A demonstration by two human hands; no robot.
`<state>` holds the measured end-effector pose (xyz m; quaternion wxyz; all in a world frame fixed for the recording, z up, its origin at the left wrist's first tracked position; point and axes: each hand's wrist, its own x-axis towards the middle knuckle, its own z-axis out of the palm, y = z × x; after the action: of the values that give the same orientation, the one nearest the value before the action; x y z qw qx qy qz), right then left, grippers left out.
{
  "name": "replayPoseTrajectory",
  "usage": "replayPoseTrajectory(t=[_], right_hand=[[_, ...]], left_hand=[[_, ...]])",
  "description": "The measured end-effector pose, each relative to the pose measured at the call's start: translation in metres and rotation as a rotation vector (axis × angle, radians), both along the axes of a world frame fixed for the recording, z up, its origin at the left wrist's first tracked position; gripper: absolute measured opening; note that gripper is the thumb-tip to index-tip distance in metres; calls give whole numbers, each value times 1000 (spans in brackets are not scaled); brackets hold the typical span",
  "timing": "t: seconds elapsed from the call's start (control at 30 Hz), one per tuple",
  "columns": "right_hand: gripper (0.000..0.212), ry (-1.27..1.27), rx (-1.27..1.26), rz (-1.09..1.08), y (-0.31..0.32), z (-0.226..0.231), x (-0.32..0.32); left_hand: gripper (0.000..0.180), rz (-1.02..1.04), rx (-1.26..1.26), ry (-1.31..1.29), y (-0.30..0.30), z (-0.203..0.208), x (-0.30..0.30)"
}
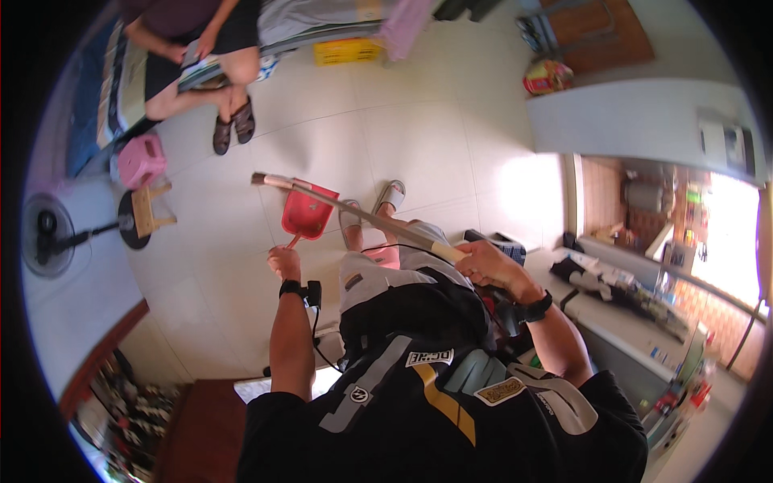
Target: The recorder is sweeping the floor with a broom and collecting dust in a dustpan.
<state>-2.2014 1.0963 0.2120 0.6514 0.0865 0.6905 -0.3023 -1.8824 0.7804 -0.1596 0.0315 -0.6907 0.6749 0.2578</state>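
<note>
My left hand (283, 262) is closed round the short handle of a red dustpan (307, 212), held in front of me on the left. My right hand (488, 264) grips the cream end of a long-handled broom (372, 219). Its grey shaft slants away to the left in front of my legs. The broom's narrow head, with dark bristles at the tip, reaches across the dustpan's far edge in this view. I cannot tell whether head and pan touch. My slippered feet (389, 197) are just right of the pan.
A person (185, 48) sits at the far left, feet in dark sandals. Near them are a pink stool (141, 161), a small wooden stool (153, 208) and a standing fan (50, 233). A yellow box (347, 51) lies by the bed. On the right is a cluttered counter (644, 354).
</note>
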Motion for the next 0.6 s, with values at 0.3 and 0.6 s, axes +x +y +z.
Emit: replayPoseTrajectory(t=[0.3,0.6], right_hand=[[13,338,157,-135,162,-28,-33],[21,376,310,-768,331,-76,-55]], left_hand=[[22,-151,295,-44,-28,15,-14],[32,110,295,215,11,64,-50]])
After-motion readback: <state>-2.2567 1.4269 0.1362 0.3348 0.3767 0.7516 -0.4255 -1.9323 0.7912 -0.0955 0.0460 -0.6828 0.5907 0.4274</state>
